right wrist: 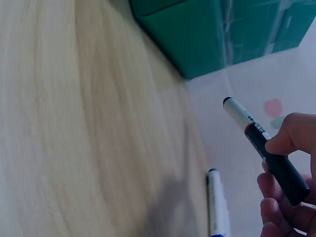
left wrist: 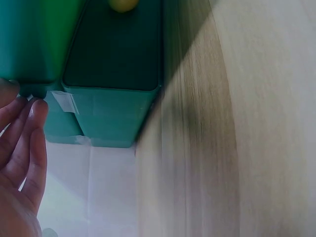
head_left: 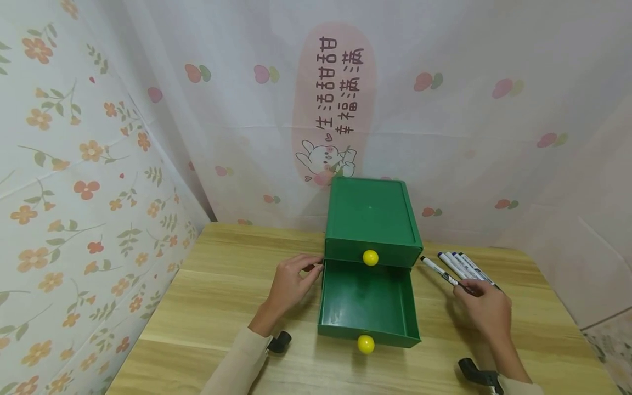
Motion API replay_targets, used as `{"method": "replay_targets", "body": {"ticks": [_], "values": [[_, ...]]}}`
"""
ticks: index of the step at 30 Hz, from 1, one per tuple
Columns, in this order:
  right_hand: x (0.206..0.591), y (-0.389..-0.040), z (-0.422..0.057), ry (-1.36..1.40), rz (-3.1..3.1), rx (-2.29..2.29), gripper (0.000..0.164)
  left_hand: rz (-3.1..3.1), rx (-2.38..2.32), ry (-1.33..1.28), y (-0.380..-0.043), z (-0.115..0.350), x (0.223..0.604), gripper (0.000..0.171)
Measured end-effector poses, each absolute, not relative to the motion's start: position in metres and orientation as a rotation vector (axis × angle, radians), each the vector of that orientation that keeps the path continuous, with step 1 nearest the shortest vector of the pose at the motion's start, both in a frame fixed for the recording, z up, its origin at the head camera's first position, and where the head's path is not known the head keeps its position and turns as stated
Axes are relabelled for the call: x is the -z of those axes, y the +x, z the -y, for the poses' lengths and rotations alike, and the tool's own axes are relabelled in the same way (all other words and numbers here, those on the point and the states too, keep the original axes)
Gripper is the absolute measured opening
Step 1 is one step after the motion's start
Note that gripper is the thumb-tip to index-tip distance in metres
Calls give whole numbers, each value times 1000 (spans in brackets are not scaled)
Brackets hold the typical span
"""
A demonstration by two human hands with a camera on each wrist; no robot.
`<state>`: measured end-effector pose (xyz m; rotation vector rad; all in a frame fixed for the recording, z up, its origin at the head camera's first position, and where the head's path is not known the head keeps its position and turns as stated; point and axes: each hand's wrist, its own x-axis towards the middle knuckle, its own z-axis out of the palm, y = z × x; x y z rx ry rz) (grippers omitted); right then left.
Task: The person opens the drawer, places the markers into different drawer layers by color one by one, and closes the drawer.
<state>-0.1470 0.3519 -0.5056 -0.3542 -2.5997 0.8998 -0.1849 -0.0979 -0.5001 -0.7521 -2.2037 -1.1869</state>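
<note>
A green two-drawer box [head_left: 370, 211] with yellow knobs stands on the table, its lower drawer [head_left: 367, 302] pulled out with a bare floor showing. At its left side is my left hand [head_left: 291, 282]; the fingertips touch the edge near the seam between the drawers. To the right of the box, my right hand [head_left: 486, 307] pinches a black-and-white marker [right wrist: 257, 138] between thumb and fingers. The marker tilts, with its dark end towards the box, and in the right wrist view it is above the table. Several white markers [head_left: 464, 266] lie side by side just beyond the right hand.
The upper drawer [head_left: 345, 249] is closed. Behind the table [head_left: 237, 307] hangs a printed white curtain [head_left: 444, 137], and a floral one [head_left: 74, 192] is on the left. Black wrist-camera mounts [head_left: 280, 342] stick out from both wrists.
</note>
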Motion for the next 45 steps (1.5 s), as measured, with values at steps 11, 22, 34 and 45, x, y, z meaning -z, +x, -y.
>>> {"method": "replay_targets", "body": {"ticks": [11, 22, 34, 45], "values": [[475, -124, -342, -197, 2596, -860, 17, 2199, 1168, -773, -186, 98, 500, 16], [444, -97, -326, -74, 2501, -821, 12, 2186, 1156, -778, -186, 99, 498, 16], [417, -73, -307, 73, 2421, -835, 25, 2207, 1157, -759, -186, 99, 500, 16], [401, -84, -279, 275, 2455, -769, 26, 2204, 1166, -770, -186, 99, 499, 16]]}}
